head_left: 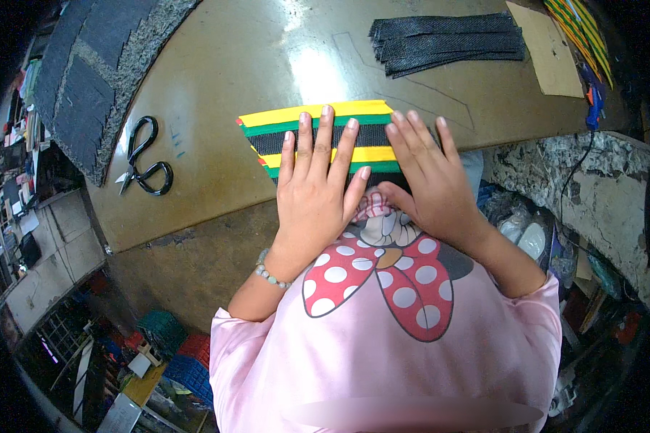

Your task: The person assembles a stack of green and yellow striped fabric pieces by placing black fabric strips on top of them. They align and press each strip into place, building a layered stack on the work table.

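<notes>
A black woven piece (267, 142) with yellow and green bands lies at the near edge of the table, small red bits showing at its left end. My left hand (316, 169) rests flat on its middle, fingers spread and pointing away from me. Over the piece's right end lies my right hand (430, 169), fingers stretched out and thumb apart. That hand hides the right end, and the near edge is partly covered by both hands. Scissors with black handles (149, 159) lie to the left, their blades slightly apart.
Black mesh strips (448, 45) are piled at the far right, beside a tan cardboard piece (545, 50). Yellow, green and orange strips (581, 32) and a blue tool with a cord (594, 108) sit beyond. Dark cut sheets (87, 72) cover the far left of the brown table (217, 79).
</notes>
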A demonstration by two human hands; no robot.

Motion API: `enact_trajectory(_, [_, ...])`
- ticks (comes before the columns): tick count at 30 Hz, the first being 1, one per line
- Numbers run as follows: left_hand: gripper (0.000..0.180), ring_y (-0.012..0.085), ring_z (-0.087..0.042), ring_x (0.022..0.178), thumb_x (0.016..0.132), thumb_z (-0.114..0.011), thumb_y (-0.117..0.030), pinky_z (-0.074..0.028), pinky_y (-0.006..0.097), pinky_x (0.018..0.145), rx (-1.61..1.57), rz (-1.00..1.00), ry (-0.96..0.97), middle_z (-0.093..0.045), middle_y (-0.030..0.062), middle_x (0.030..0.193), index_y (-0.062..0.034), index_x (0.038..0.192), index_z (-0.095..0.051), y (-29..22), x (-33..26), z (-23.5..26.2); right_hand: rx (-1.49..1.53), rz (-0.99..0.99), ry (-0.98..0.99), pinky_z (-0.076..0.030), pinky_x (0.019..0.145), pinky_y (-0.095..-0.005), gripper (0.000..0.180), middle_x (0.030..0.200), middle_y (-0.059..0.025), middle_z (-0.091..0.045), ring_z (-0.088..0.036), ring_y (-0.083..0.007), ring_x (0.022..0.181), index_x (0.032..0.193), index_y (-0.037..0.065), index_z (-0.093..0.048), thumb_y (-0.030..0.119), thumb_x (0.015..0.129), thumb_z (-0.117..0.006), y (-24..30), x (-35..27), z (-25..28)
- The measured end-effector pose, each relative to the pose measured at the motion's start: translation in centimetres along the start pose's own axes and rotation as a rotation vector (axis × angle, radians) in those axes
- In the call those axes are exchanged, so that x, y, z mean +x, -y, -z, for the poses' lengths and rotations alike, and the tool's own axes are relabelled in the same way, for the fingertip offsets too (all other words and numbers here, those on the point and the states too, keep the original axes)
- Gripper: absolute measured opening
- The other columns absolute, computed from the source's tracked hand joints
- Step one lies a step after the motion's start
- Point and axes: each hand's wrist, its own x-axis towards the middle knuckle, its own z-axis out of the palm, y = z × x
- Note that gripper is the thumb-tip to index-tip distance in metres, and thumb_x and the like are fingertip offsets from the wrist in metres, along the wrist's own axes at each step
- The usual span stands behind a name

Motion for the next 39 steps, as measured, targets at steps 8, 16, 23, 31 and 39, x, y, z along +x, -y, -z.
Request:
enact_trajectory(8, [0.053,0.0396,-0.033,0.141,0.098,-0.05,-0.036,-0.021,0.053,0.116,0.07,0.077,-0.029,-0.035,0.0167,0.155,-0.0121,0.145,-0.046,3.3,0.0,1.5,0.105,0.082,-0.154,-0.033,0.113,-0.0439,0.049,0.135,-0.0224,-0.055,-0.048,-0.0355,0.13,0.128,-0.007,-0.056,0.03,0.095,-0.056,-0.6,7.4,0.1])
enact_trajectory(16, [0.065,0.0311,-0.046,0.127,0.081,-0.073,-0.035,-0.033,0.044,0.103,-0.044,-0.042,0.034,-0.054,0.0105,0.135,-0.0164,0.139,-0.051,5.4,3.4,5.0,-0.013,0.109,-0.084,-0.042,0.101,-0.0422,0.032,0.125,-0.0139,-0.061,-0.054,-0.033,0.117,0.12,0.008,-0.066,0.017,0.09,-0.063,-12.3,10.1,2.8])
enact_trajectory(23, [0.04,0.0335,-0.063,0.087,0.071,-0.081,-0.024,-0.046,0.044,0.076,-0.397,-0.124,0.513,-0.065,0.0136,0.086,-0.0076,0.103,-0.062,6.3,7.8,7.0,0.632,-0.149,-0.124,-0.05,0.091,-0.036,0.039,0.108,-0.0145,-0.068,-0.064,-0.0284,0.102,0.111,0.002,-0.068,0.027,0.082,-0.075,-7.5,4.4,5.4])
enact_trajectory(31, [0.022,0.0329,-0.065,0.063,0.073,-0.073,-0.012,-0.05,0.041,0.056,-0.277,-0.418,0.422,-0.065,0.0121,0.073,-0.0048,0.089,-0.06,0.6,4.2,16.1,0.761,0.005,0.167,-0.042,0.107,-0.0381,0.07,0.133,-0.015,-0.059,-0.053,-0.0296,0.128,0.128,0.005,-0.059,0.009,0.064,-0.086,-3.8,-1.8,4.3])
enact_trajectory(39, [0.02,0.0173,-0.068,0.07,0.078,-0.074,-0.002,-0.051,0.031,0.06,-0.737,0.062,-0.034,-0.07,0.0044,0.084,-0.0062,0.093,-0.063,2.9,1.2,16.9,-0.14,0.245,-0.172,-0.051,0.069,-0.0424,0.035,0.086,-0.0144,-0.067,-0.064,-0.0357,0.078,0.097,0.008,-0.067,0.001,0.063,-0.066,-5.1,4.5,14.5])
